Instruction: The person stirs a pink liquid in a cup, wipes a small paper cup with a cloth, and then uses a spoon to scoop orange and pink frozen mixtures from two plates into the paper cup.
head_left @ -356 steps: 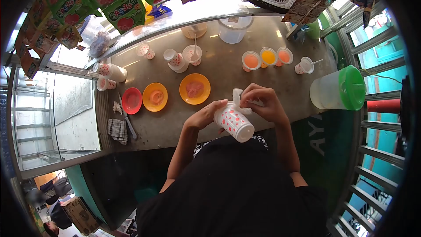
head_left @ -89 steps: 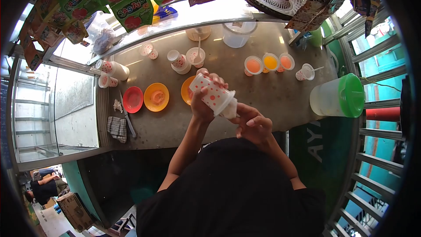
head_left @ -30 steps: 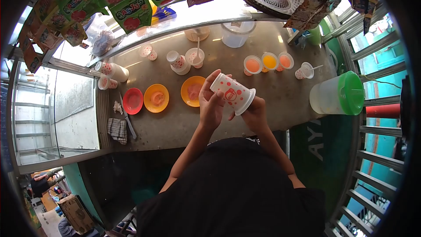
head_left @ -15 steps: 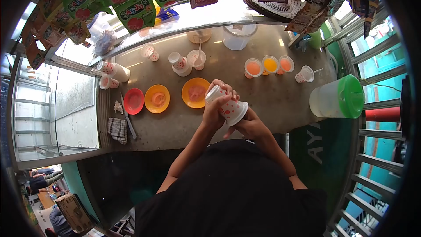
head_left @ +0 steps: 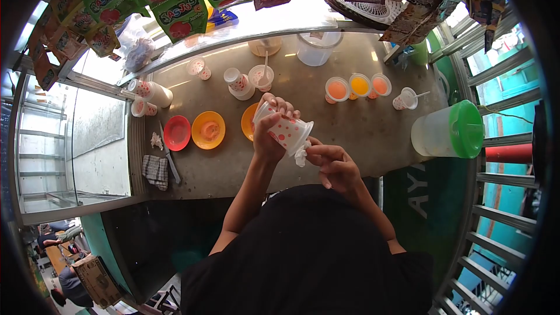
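Observation:
My left hand (head_left: 269, 137) is wrapped round a white plastic cup (head_left: 290, 132) with red dots, tilted so its rim faces down and to the right. At that rim, a crumpled white tissue (head_left: 300, 156) hangs from the fingertips of my right hand (head_left: 339, 166). The cup partly covers an orange plate (head_left: 247, 122) on the counter behind it. Left of that plate are another orange plate (head_left: 201, 135) and a red plate (head_left: 173, 127), with pinkish matter on the orange one.
Three filled cups (head_left: 360, 86) stand beyond my right hand, beside a cup with a spoon (head_left: 403, 100). A green-lidded container (head_left: 446, 131) is at right. Stacked cups (head_left: 238, 81) stand at the back. A knife (head_left: 172, 166) and checked cloth (head_left: 155, 170) lie left. Sachets (head_left: 175, 16) hang overhead.
The cup has shifted left with my left hand. My right hand has drawn away from the cup's mouth, and the tissue in its fingers now shows.

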A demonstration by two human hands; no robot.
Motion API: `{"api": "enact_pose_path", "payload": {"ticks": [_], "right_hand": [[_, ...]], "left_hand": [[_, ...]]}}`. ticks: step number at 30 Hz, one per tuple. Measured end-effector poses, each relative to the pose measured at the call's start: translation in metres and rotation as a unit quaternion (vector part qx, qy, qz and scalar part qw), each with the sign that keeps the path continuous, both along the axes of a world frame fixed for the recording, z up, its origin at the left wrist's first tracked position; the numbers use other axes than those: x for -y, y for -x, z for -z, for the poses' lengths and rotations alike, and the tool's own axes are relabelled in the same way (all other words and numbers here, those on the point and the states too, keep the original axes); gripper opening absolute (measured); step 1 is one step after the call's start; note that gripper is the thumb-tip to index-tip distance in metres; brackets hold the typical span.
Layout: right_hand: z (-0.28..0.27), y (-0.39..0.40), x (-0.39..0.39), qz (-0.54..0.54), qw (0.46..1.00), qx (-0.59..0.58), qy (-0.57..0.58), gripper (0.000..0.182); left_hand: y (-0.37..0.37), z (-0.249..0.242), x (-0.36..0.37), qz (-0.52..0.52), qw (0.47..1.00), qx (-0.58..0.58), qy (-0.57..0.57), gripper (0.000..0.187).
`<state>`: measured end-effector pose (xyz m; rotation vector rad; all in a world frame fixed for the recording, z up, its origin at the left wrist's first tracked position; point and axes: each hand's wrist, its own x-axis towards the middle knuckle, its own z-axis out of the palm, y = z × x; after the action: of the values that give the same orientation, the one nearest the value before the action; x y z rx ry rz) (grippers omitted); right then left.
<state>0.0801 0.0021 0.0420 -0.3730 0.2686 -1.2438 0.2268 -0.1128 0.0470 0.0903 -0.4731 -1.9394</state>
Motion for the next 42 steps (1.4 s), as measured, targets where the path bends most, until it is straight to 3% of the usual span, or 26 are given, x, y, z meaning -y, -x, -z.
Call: {"api": "enact_pose_path", "payload": {"ticks": [4, 10, 12, 16, 18, 22, 25, 27, 28, 29, 31, 33, 34, 35, 36, 37, 39, 40, 42], "right_hand": [[0.0, -0.005, 0.002, 0.015, 1.0, 0.0, -0.002, 0.058], [0.009, -0.017, 0.006, -0.002, 0.99, 0.137, -0.016, 0.061], [0.011, -0.02, 0.008, -0.039, 0.974, 0.223, 0.014, 0.064], [0.017, -0.024, 0.008, -0.04, 0.96, 0.279, 0.009, 0.071], [-0.016, -0.022, 0.008, -0.018, 0.973, 0.222, -0.066, 0.079], [-0.01, -0.008, -0.003, 0.009, 0.992, 0.119, -0.049, 0.084], [-0.014, 0.011, -0.01, 0.059, 0.998, 0.032, -0.016, 0.077], [-0.02, 0.023, -0.008, 0.127, 0.983, -0.106, 0.082, 0.065], [-0.023, 0.028, -0.007, 0.127, 0.983, -0.106, 0.082, 0.065], [-0.027, 0.033, -0.005, 0.129, 0.965, -0.177, 0.141, 0.056], [-0.042, 0.035, 0.003, 0.131, 0.939, -0.248, 0.199, 0.047], [-0.063, 0.022, 0.015, 0.164, 0.838, -0.434, 0.286, 0.028], [-0.063, 0.017, 0.018, 0.165, 0.838, -0.434, 0.286, 0.028], [-0.063, 0.012, 0.02, 0.193, 0.748, -0.553, 0.314, 0.022], [-0.062, 0.008, 0.023, 0.216, 0.64, -0.658, 0.335, 0.017], [-0.06, 0.004, 0.026, 0.216, 0.64, -0.657, 0.335, 0.017], [-0.048, -0.002, 0.031, 0.247, 0.704, -0.605, 0.277, 0.015], [-0.039, -0.005, 0.029, 0.238, 0.758, -0.576, 0.196, 0.02], [-0.023, -0.009, 0.038, 0.266, 0.774, -0.544, 0.185, 0.023]], "left_hand": [[0.005, 0.004, -0.009, 0.014, 1.0, -0.008, -0.004, 0.024], [0.014, 0.001, -0.023, 0.073, 0.997, 0.029, 0.024, 0.031], [0.01, 0.004, -0.014, 0.079, 0.991, -0.004, 0.111, 0.032], [0.004, -0.005, -0.005, 0.049, 0.995, -0.07, 0.055, 0.032], [0.0, -0.003, 0.0, 0.04, 0.996, -0.067, 0.042, 0.032], [-0.006, 0.002, 0.004, 0.022, 0.997, -0.073, 0.012, 0.027], [-0.011, 0.011, 0.008, 0.011, 0.996, -0.085, -0.013, 0.022], [-0.012, 0.005, 0.002, -0.001, 0.999, -0.005, -0.036, 0.022], [-0.009, 0.005, 0.0, 0.017, 0.999, -0.003, -0.027, 0.022], [-0.009, 0.009, -0.001, 0.017, 0.999, -0.002, -0.028, 0.022], [-0.006, 0.023, -0.002, 0.098, 0.995, 0.031, -0.002, 0.031], [-0.001, 0.023, -0.007, 0.116, 0.993, 0.018, -0.002, 0.036], [-0.001, 0.018, -0.012, 0.113, 0.991, 0.077, 0.008, 0.039], [0.0, 0.014, -0.016, 0.108, 0.985, 0.135, 0.019, 0.042], [0.003, 0.016, -0.018, 0.096, 0.988, 0.122, -0.028, 0.044], [0.002, 0.015, -0.018, 0.095, 0.988, 0.122, -0.028, 0.044], [-0.001, 0.01, -0.017, 0.071, 0.97, 0.217, -0.087, 0.045], [0.0, 0.006, -0.019, 0.079, 0.961, 0.243, -0.107, 0.05], [0.001, 0.007, -0.02, 0.098, 0.955, 0.264, -0.097, 0.052]]}}
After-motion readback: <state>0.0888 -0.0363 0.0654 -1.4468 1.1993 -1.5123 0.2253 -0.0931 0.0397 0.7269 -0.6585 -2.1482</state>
